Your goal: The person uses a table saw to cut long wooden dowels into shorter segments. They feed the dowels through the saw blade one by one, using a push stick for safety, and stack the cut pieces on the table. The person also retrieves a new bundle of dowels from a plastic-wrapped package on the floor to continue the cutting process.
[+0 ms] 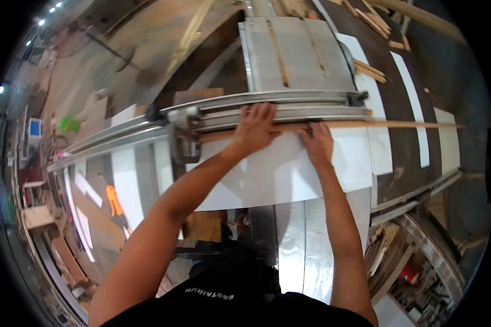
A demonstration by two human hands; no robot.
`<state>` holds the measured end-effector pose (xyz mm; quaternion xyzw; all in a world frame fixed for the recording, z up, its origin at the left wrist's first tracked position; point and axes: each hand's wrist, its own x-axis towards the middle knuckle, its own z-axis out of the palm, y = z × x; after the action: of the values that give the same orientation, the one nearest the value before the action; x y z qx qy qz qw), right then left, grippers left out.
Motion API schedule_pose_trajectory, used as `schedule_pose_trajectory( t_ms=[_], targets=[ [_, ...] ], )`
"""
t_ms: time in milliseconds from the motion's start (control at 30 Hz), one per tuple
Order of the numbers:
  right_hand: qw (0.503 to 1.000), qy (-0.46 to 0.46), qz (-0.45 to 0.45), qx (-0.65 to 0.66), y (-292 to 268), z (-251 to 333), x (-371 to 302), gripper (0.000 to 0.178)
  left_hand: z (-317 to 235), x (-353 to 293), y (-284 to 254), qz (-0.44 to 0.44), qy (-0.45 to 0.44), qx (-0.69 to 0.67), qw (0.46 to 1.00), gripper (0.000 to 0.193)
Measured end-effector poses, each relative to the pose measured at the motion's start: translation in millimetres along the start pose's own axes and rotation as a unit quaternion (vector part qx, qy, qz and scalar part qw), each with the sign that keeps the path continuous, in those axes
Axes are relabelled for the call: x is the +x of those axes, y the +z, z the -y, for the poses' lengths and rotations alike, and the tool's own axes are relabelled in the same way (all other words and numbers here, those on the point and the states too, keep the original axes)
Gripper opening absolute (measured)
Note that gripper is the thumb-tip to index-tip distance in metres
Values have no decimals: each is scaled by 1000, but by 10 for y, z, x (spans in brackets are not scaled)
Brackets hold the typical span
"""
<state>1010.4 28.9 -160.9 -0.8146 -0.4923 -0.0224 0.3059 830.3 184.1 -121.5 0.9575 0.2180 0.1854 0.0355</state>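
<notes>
Our bare arms (335,229) stretch forward over a smooth white panel (256,180). Our right hand (317,143), fingers bent, touches a long, thin, light-brown wood strip (403,125); our left hand (256,128) lies palm-down across it, fingertips at the metal rail (311,97). We cannot tell whether either grips. The strip lies along the rail's near side, reaching far right.

1 legible marking: short line of white capital letters (209,294) on the wearer's black top (289,309), low centre of view. Blue panel (35,128), far left: too small to read.
</notes>
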Motion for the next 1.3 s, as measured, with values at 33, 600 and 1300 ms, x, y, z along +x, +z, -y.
schedule_pose_trajectory(
  t_ms=[33, 600, 1300],
  targets=[
    [1000, -5, 4, 18, -15, 21, -16, 37, -10, -5, -17, 6, -11, 1, 1000, 82],
    [966, 67, 178, -175, -1811, -2663, 979, 49, -10, 26, -24, 17, -62, 12, 998, 84],
    [983, 94, 151, -48, -1682, -3234, 993, 36, -738, 621, 423, 18, -21, 11, 1000, 87]
  ],
)
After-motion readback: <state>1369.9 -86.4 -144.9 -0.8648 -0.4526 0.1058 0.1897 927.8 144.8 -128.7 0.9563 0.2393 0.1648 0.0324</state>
